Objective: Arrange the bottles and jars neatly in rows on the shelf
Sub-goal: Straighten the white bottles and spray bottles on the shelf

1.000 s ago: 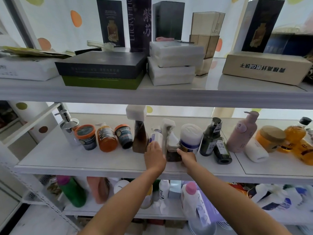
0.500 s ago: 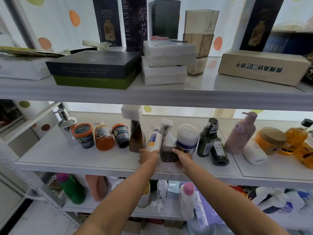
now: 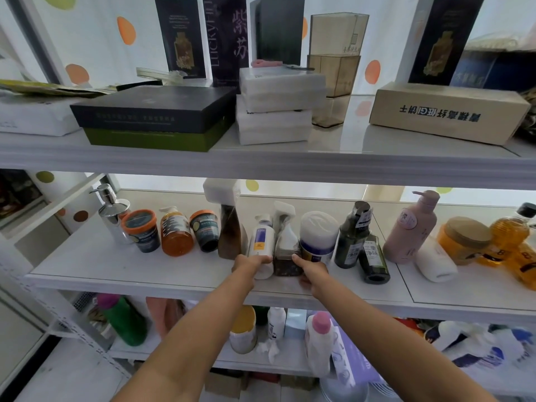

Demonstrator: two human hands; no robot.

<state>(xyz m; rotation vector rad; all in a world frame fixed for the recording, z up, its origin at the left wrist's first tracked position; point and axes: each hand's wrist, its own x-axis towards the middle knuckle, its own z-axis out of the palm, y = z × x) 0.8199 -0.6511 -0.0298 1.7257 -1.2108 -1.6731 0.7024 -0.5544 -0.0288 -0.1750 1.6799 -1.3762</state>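
Observation:
On the middle shelf (image 3: 87,264) a loose row of bottles and jars stands. My left hand (image 3: 249,265) wraps the base of a small white bottle (image 3: 262,240) with a blue and orange label. My right hand (image 3: 311,274) grips the bottom of a short brown spray bottle (image 3: 285,246) right beside it, index finger on its front. To the left stand a tall brown spray bottle (image 3: 229,230), two orange-lidded jars (image 3: 142,230), an orange bottle (image 3: 175,232) and a chrome pump (image 3: 111,213). A white jar (image 3: 317,236) touches the short spray bottle's right side.
Right of the white jar are a dark green bottle (image 3: 352,236), another green one lying down (image 3: 374,261), a pink pump bottle (image 3: 412,227), a white bottle on its side (image 3: 433,261) and amber containers (image 3: 461,239). Boxes fill the upper shelf (image 3: 261,161). More bottles crowd the lower shelf.
My left hand has slid from the white bottle's body down to its base. My right hand has stayed at the short spray bottle's base. The two bottles stand closer together.

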